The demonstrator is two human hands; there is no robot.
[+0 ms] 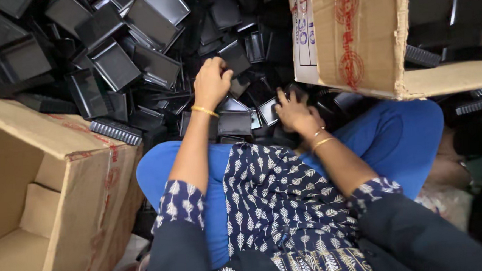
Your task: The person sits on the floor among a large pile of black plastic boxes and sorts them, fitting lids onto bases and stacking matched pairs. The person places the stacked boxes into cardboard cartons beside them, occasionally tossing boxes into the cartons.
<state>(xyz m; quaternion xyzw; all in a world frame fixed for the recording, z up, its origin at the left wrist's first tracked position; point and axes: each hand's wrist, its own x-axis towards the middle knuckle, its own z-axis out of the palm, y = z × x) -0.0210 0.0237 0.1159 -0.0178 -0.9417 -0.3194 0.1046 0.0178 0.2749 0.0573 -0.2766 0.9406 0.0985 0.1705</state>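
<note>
Flanking cardboard boxes (57, 189), left hand (212, 82) fisted and right hand (293, 112) spread on black trays (113, 64)

1. I am seeing the left hand (212, 83) curling knuckles-up on the heap of black trays (113, 65), so its fingertips and anything under them are staying hidden from me.
2. Right of that hand, the right hand (295, 113) is covering the tray beneath it.
3. Further right, the printed carton (357, 36) is running off the top edge and hiding trays behind it.
4. Left of that hand, the open carton (46, 200) is getting cut off by the left and bottom edges.
</note>
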